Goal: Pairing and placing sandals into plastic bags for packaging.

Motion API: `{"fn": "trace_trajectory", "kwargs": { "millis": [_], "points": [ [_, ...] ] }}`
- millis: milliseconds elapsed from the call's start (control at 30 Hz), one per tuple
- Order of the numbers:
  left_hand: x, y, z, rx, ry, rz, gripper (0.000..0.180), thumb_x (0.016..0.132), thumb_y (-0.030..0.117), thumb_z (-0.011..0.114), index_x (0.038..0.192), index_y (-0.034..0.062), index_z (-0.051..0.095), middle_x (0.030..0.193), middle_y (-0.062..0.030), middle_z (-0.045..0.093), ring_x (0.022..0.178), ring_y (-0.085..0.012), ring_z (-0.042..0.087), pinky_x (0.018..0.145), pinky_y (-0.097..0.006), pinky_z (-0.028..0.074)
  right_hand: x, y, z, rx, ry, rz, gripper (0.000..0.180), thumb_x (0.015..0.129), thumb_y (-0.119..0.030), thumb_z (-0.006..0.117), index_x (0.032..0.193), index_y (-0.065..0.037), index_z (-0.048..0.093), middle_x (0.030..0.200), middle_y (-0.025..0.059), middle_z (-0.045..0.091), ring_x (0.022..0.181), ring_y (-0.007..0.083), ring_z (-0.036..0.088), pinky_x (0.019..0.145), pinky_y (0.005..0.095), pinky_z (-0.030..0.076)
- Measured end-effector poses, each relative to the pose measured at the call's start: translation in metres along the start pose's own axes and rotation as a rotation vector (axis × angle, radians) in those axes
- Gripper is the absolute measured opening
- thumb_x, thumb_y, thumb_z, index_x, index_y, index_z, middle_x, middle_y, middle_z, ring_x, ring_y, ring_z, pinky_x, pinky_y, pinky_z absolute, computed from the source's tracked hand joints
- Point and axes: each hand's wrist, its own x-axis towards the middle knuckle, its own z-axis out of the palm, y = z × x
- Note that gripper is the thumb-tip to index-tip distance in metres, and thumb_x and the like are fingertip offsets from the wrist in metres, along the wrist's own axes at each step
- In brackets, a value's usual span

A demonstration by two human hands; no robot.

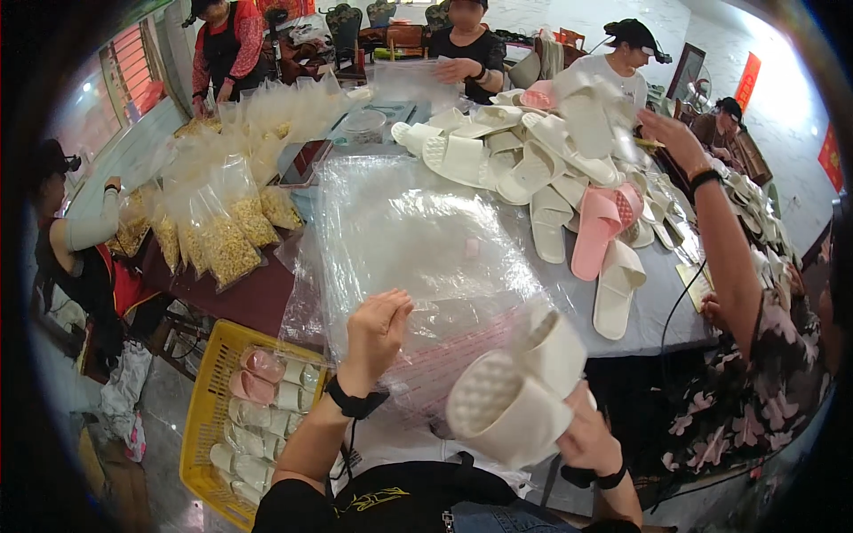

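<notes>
A pair of cream-white slippers point(511, 413) is gripped in my right hand point(593, 435), low in front of me. The slippers are slightly blurred, with bumpy insoles and broad straps. My left hand point(378, 329) is closed over the near left part of the clear plastic bags point(418, 231), fingers pressed together. What those fingers hold, if anything, is hidden. The bags lie flat in a stack on the table, and the near one carries a pink-printed strip point(444, 355).
Loose white slippers point(551, 218) and pink slippers point(597, 233) are heaped on the right. A co-worker's arm point(711, 195) reaches over the heap. Filled bags point(222, 235) stand on the left. Below, a yellow crate point(200, 426) holds bagged slippers. Other people work around the table.
</notes>
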Motion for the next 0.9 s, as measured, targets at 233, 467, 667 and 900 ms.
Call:
{"fn": "trace_trajectory", "kwargs": {
  "millis": [233,467,667,900],
  "points": [
    [-0.001,0.030,-0.005,0.070,0.059,0.013,0.018,0.089,0.003,0.070,0.106,-0.0006,0.072,0.103,-0.0177,0.074,0.102,-0.0372,0.070,0.086,-0.043,0.054,0.027,-0.009,0.030,0.007,-0.269,-0.106,0.035,0.076,0.001,0.062,0.111,0.003,0.063,0.127,0.0185,0.058,0.118,0.0373,0.054,0.100,0.0469,0.040],
    [-0.012,0.036,-0.010,0.189,0.010,0.201,0.026,0.086,0.005,0.071,0.112,0.0010,0.071,0.110,-0.0171,0.073,0.107,-0.0363,0.069,0.091,-0.046,0.052,0.057,0.006,0.020,-0.192,-0.210,0.026,0.024,0.077,0.004,0.059,0.100,0.003,0.061,0.112,0.0181,0.057,0.110,0.0377,0.053,0.095,0.0472,0.043],
    [-0.013,0.042,-0.011,0.182,0.003,0.225,0.028,0.086,0.007,0.071,0.114,0.0015,0.071,0.114,-0.0175,0.071,0.110,-0.0358,0.067,0.093,-0.046,0.051,0.092,0.010,0.034,-0.313,-0.160,0.004,0.022,0.075,0.003,0.060,0.096,0.002,0.061,0.101,0.0169,0.058,0.103,0.0358,0.055,0.091,0.0446,0.045],
    [-0.016,0.033,-0.018,0.156,-0.003,0.176,0.032,0.088,0.005,0.069,0.120,0.0006,0.069,0.121,-0.0182,0.070,0.116,-0.0372,0.065,0.101,-0.050,0.047,0.125,0.015,0.047,-0.501,-0.005,0.091,0.019,0.076,0.002,0.059,0.095,0.002,0.062,0.098,0.0170,0.059,0.101,0.0362,0.056,0.090,0.0453,0.044]
  ]
}}
